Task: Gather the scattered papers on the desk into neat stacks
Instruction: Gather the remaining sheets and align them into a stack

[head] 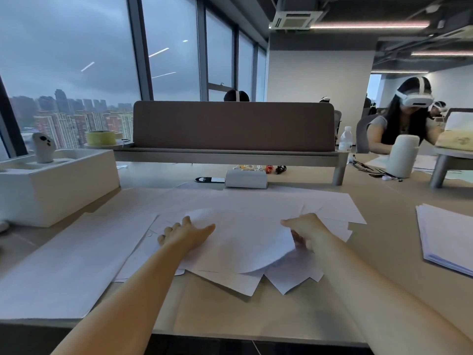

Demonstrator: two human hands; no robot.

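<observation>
White sheets lie spread in a loose overlapping pile (243, 242) across the middle of the desk (230, 311). My left hand (185, 235) rests on the pile's left side, fingers curled at the sheets' edge, thumb stretched out flat. My right hand (304, 230) grips the right edge of a top sheet, which curls upward under it. More loose sheets (71, 265) lie flat at the left. A squared stack of paper (448, 239) sits at the far right.
A white box (51, 185) holding a controller (43, 147) stands at the left. A small white box (245, 178), a phone (210, 179) and cables lie under the brown divider (233, 126). A person with a headset sits at the right, behind a white cylinder (403, 155).
</observation>
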